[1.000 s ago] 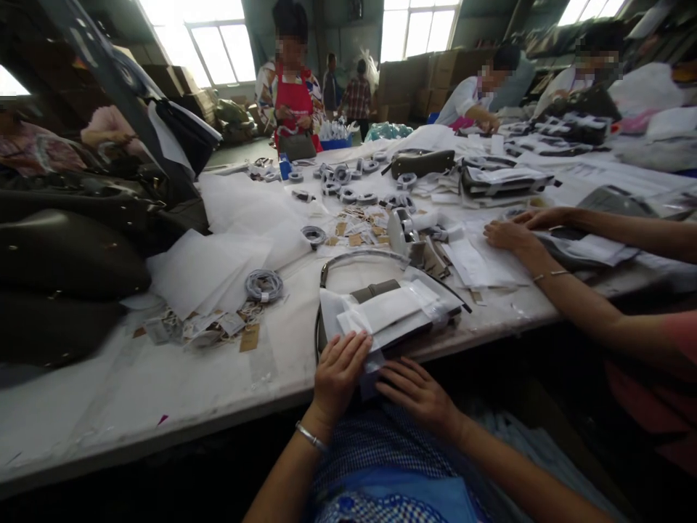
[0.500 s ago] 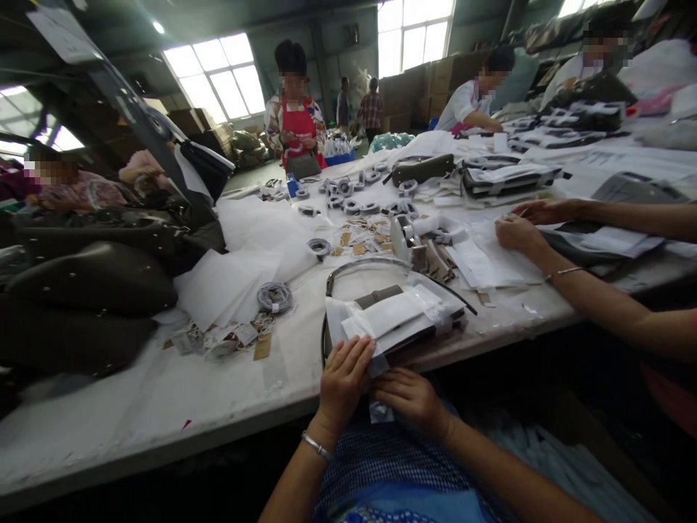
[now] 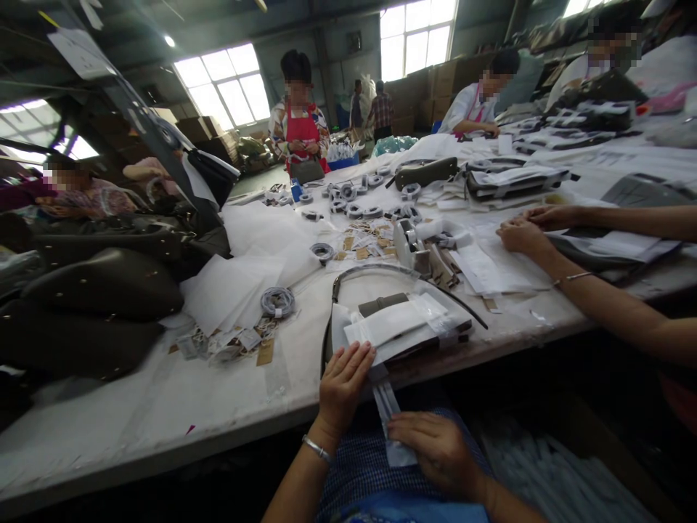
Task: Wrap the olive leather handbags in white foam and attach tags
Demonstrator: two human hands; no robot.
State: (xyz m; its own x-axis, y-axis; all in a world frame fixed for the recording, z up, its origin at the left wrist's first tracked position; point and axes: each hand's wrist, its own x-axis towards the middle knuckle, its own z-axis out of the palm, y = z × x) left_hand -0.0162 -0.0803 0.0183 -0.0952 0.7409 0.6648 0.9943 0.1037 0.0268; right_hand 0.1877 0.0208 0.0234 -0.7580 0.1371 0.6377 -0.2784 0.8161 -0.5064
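Note:
A dark olive handbag [image 3: 384, 303] with a thin curved handle lies at the table's front edge, partly covered with white wrapping paper [image 3: 395, 328]. My left hand [image 3: 345, 381] rests on its near left corner, fingers stretched out and lying flat. From that corner a narrow strip wrapped in white film [image 3: 388, 403] hangs over the edge above my lap. My right hand [image 3: 435, 443] has its fingers closed over the lower part of this strip; the thumb is hidden beneath.
A tape dispenser [image 3: 409, 247] stands behind the bag. Left are a coiled grey strap [image 3: 277, 301], tags [image 3: 265, 352], paper sheets [image 3: 221, 294] and a pile of dark bags [image 3: 103, 283]. At right, a co-worker's hands [image 3: 526, 229] work over wrapping paper.
My right hand has slid down and to the right, away from the bag's corner, and more of the wrapped strip shows. My left hand stays on the bag.

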